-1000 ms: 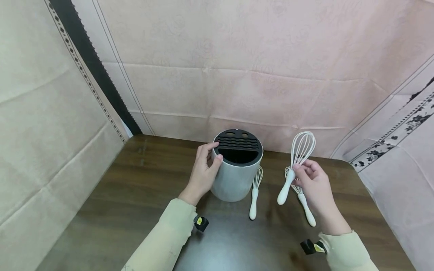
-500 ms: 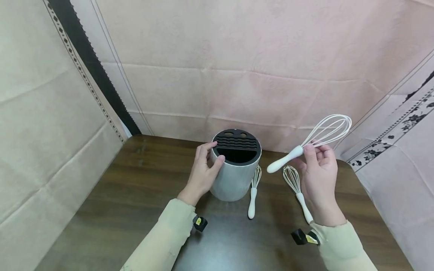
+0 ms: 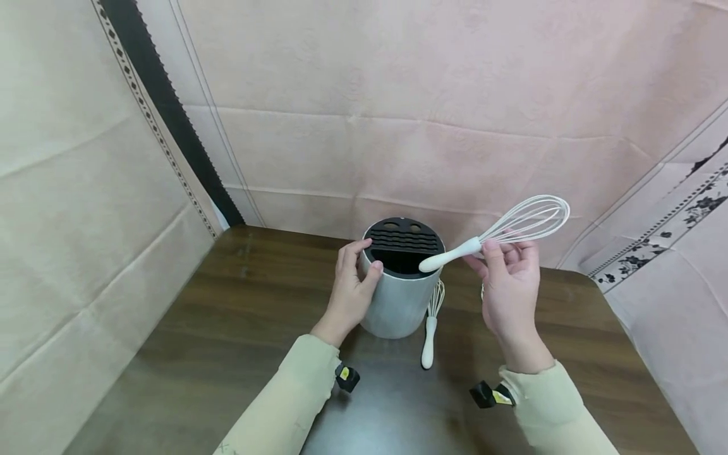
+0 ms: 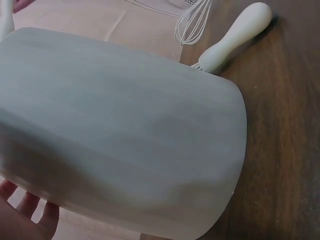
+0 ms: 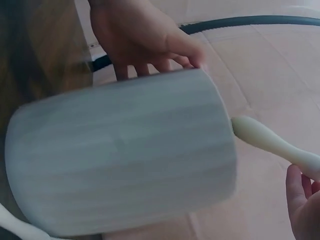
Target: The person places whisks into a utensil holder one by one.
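Note:
A grey-white utensil holder [image 3: 392, 309] with a black slotted lid [image 3: 400, 237] stands upright on the table. My left hand [image 3: 348, 294] grips its left side, thumb and fingers at the rim. My right hand [image 3: 512, 287] pinches a white whisk [image 3: 452, 254] near where wires meet handle. This whisk is tilted, its wire head up to the right and its handle end over the lid's large opening. In the right wrist view the handle [image 5: 272, 140] appears at the holder's rim; contact cannot be told. A second whisk [image 3: 429, 341] lies against the holder's right side.
Behind my right hand a third whisk is almost wholly hidden; wire loops [image 4: 195, 22] show in the left wrist view. The brown wooden table [image 3: 256, 354] ends at pale cloth walls [image 3: 352, 151] behind and on both sides.
My right hand has lifted the whisk, turned its handle toward the left and carried it over to the holder. The left hand keeps its grip on the holder.

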Demonstrator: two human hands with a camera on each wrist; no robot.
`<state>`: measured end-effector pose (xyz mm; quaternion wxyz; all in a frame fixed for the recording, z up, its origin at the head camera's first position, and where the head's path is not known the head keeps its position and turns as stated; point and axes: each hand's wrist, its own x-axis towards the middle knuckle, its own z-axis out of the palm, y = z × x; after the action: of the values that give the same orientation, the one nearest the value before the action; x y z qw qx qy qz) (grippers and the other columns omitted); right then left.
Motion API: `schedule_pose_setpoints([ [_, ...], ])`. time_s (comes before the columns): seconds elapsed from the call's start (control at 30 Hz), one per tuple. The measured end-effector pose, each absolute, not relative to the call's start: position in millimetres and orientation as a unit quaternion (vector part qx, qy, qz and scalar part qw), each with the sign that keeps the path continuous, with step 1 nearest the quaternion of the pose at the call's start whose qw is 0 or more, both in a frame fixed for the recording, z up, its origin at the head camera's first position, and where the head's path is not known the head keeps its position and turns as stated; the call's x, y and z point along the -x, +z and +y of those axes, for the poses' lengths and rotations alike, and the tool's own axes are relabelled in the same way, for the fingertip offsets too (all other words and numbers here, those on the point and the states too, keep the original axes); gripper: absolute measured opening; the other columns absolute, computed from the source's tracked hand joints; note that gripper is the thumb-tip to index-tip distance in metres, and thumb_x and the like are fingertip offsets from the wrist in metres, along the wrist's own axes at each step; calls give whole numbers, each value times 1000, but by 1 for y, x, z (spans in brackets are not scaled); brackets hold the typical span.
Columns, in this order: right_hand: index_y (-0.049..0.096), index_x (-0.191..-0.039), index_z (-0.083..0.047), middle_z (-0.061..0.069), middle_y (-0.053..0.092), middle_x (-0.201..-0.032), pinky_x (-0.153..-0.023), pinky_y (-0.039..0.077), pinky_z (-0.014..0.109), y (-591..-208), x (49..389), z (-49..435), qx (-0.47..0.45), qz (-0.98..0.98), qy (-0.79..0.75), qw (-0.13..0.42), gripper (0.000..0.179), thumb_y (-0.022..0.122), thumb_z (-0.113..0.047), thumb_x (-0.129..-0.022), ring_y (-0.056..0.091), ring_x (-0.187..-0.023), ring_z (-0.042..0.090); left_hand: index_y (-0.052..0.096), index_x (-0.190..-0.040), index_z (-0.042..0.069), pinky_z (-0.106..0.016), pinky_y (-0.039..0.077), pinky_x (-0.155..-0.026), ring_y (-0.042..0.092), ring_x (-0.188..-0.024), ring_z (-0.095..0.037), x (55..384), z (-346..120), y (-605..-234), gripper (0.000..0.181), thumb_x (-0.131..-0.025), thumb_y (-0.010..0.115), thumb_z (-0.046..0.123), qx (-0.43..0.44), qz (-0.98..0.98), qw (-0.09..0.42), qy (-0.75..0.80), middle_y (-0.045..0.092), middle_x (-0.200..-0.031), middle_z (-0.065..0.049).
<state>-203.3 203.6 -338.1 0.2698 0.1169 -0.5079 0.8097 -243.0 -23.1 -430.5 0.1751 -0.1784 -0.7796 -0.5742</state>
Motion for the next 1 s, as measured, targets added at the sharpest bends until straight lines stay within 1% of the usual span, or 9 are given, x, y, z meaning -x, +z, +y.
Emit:
schedule_pose_setpoints([
  [0.07,35,-129,5,22,52,-109,-81,53,41,-341,204,198,-112,-513,809,263,44,60,-2,-93,61,-92,26,34,-143,31,-44,39,-100,33,-123,-12,243,-21,-431,49,-98,45,45,178,-780,174,-574,31,-140,3],
  [0.2,32,-129,5,23,51,-111,-83,52,40,-347,205,186,-110,-544,794,249,45,59,-2,-93,62,-95,27,34,-142,32,-44,39,-100,32,-123,-12,244,-20,-431,47,-98,45,45,173,-781,173,-575,31,-139,3],
  [0.43,28,-130,8,23,53,-111,-80,53,38,-355,205,171,-126,-612,744,238,52,61,0,-91,62,-93,26,34,-142,28,-42,37,-101,33,-124,-13,243,-20,-430,48,-98,45,43,174,-777,179,-578,32,-139,1],
  [0.57,28,-130,7,22,54,-113,-82,53,35,-357,205,167,-137,-639,725,217,52,62,2,-90,63,-96,27,34,-142,29,-42,37,-102,33,-124,-13,242,-21,-431,48,-98,45,43,173,-777,176,-579,31,-139,1],
  [0.7,30,-131,5,18,59,-114,-83,51,30,-359,205,164,-144,-682,688,202,53,64,-1,-90,64,-98,24,33,-142,31,-42,37,-102,32,-124,-12,241,-20,-431,48,-98,44,45,167,-780,174,-578,31,-139,2],
  [0.83,32,-131,3,16,61,-113,-82,50,26,-361,206,160,-160,-718,645,208,54,66,-5,-90,64,-98,21,32,-142,31,-43,38,-101,32,-124,-12,241,-19,-432,48,-98,43,47,167,-780,180,-576,31,-139,1],
  [1.0,33,-134,-1,13,61,-112,-84,49,26,-362,208,158,-187,-742,604,223,56,66,-5,-89,63,-99,19,32,-142,30,-42,39,-99,32,-124,-12,242,-18,-431,49,-98,43,47,168,-781,185,-572,31,-139,0],
])
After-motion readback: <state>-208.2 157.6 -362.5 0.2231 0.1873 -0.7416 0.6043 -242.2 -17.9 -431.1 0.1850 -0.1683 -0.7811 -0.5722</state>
